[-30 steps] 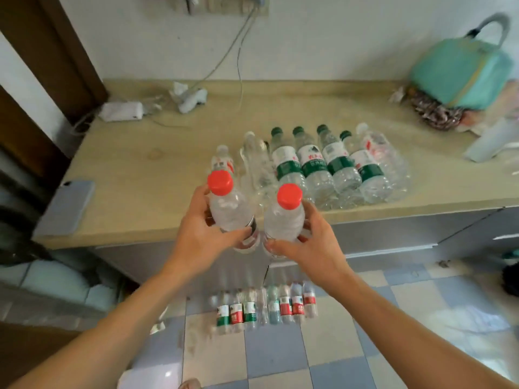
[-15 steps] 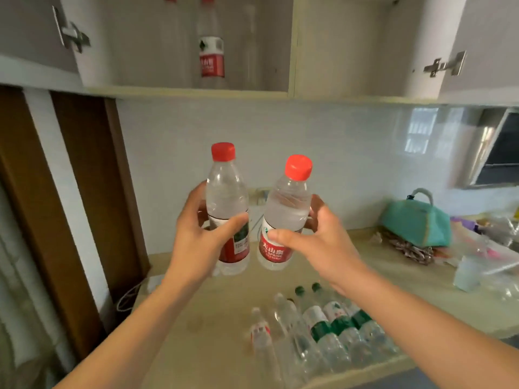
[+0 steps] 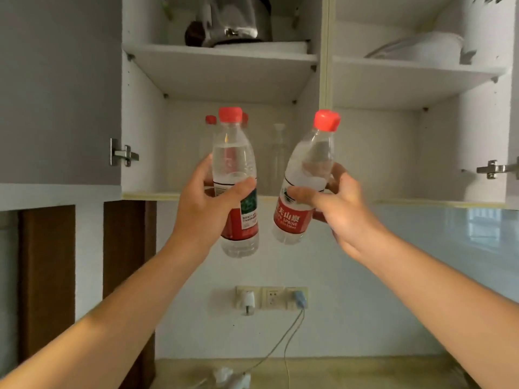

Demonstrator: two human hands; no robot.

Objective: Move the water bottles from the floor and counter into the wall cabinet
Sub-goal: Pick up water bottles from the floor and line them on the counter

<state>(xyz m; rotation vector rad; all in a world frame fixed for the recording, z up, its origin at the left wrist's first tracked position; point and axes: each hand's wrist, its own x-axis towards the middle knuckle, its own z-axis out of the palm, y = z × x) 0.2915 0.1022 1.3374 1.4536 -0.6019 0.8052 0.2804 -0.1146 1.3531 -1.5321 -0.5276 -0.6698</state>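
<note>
Two bottles up, left hand (image 3: 202, 203) gripping one (image 3: 234, 175), right hand (image 3: 341, 209) another (image 3: 304, 181); next, set both on the cabinet (image 3: 146, 141) bottom shelf

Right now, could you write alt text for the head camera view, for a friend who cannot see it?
Two bare hands raise red-capped water bottles toward an open wall cabinet: the left hand grips an upright bottle, the right hand a tilted bottle. More red-capped bottles stand on the lower left shelf, a metal pot above.
</note>
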